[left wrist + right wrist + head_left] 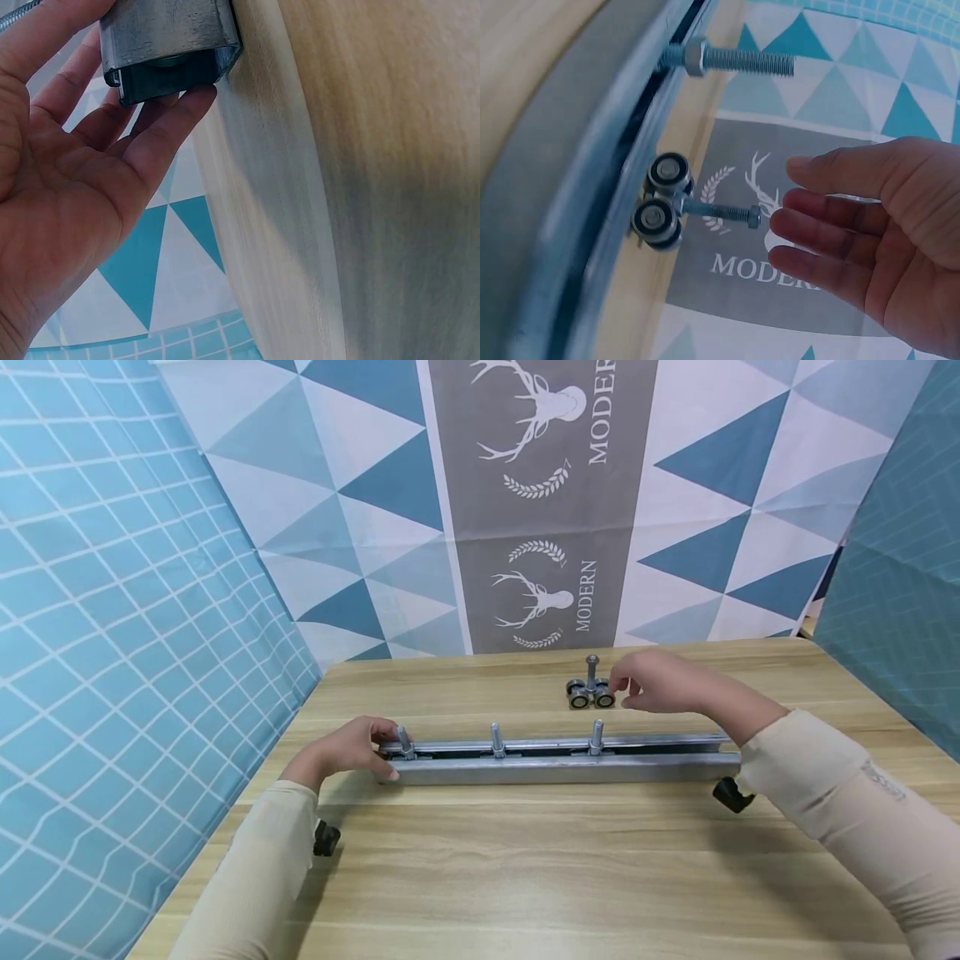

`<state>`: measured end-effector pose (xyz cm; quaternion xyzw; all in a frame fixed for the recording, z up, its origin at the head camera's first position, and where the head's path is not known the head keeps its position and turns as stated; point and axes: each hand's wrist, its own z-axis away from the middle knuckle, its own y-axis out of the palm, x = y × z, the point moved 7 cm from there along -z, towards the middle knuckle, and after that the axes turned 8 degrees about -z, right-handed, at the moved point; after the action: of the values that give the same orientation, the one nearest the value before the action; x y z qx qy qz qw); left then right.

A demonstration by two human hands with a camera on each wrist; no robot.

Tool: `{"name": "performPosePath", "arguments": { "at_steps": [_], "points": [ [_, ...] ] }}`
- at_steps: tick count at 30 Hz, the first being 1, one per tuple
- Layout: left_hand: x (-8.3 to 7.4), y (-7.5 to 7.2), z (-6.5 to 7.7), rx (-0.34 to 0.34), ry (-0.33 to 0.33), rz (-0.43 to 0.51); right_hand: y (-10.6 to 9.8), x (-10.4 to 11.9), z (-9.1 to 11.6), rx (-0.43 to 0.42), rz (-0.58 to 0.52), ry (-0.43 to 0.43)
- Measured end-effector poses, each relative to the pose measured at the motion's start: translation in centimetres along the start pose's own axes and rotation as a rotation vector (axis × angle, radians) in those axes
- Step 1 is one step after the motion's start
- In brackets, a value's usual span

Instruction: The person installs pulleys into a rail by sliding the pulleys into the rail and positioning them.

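A long metal channel rail (555,769) lies across the wooden table, its slot facing up. Out of the slot stand three threaded bolts with nuts, among them the middle bolt (497,739). My left hand (347,748) grips the rail's left end, thumb on the near side and fingers on the far side. Seen in the left wrist view, fingertips touch the rim of the open rail end (169,34). Behind the rail, a four-wheeled roller trolley (592,692) sits on its wheels, bolt upright. Just right of it hovers my right hand (663,681), fingers loosely bent, apart from the trolley bolt (724,212).
The wooden table (525,868) ends at a patterned cloth backdrop (540,510). A blue checked cloth (135,610) hangs on the left, and a teal cloth (892,610) hangs on the right. Small black pieces (732,795) show by both sleeves.
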<state>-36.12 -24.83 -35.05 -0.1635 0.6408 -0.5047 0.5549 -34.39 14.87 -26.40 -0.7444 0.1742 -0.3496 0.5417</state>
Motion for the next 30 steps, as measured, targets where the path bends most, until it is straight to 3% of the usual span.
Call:
{"name": "performPosePath", "arguments": {
  "at_steps": [9, 17, 30],
  "points": [
    [0.0, -0.1, 0.0, -0.007, 0.004, 0.002, -0.7, -1.6, -3.0, 0.058, 0.162, 0.034],
    [-0.2, 0.0, 0.0, 0.001, 0.005, 0.008, -1.1, -3.0, -4.6, 0.003, 0.089, 0.099],
    [0.0, 0.1, -0.1, 0.002, 0.002, 0.012, 0.7, -5.4, -6.8, -0.064, 0.023, 0.115]
  ]
}}
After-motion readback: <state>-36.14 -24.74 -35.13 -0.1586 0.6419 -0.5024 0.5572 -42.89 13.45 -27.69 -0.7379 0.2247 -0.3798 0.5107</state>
